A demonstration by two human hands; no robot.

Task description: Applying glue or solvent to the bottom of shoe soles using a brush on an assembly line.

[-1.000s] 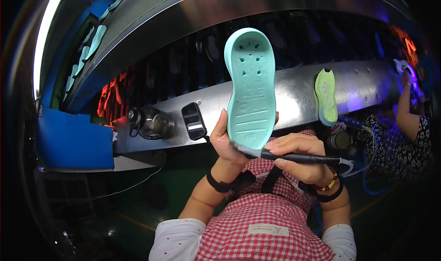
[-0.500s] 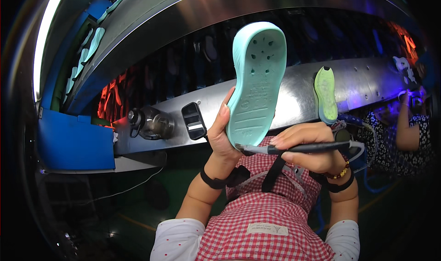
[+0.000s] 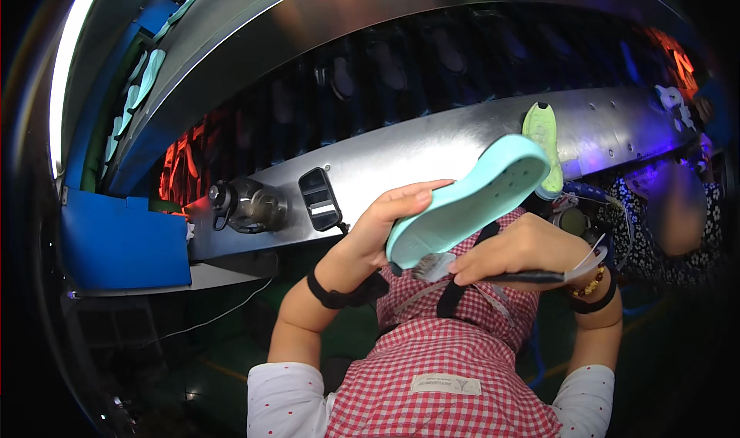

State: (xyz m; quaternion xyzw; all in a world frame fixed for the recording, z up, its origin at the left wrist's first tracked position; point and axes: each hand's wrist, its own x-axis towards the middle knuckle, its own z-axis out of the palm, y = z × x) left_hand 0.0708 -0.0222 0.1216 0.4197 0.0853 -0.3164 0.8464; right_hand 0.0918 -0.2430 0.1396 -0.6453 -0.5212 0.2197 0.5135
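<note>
My left hand (image 3: pixel 389 218) is closed on a mint-green shoe sole (image 3: pixel 470 199), gripping it near its lower end. The sole is tilted, with its far end up to the right and holes showing at that end. In my right hand (image 3: pixel 516 249) is a brush (image 3: pixel 539 276) with a black handle and a pale tube at its back end. Its bristles are by the lower end of the sole; whether they touch it I cannot tell.
On the metal bench (image 3: pixel 378 168) stand a dark translucent jug (image 3: pixel 258 204) and a black tray (image 3: pixel 320 199). A yellow-green sole (image 3: pixel 542 137) lies farther right. Mint soles (image 3: pixel 150 75) line the left side near a blue box (image 3: pixel 127 241). A co-worker's arm (image 3: pixel 678 214) shows at right.
The sole has come down and tipped over to the right. My right hand has turned, bringing the brush's bristles into clearer view by the sole's lower end.
</note>
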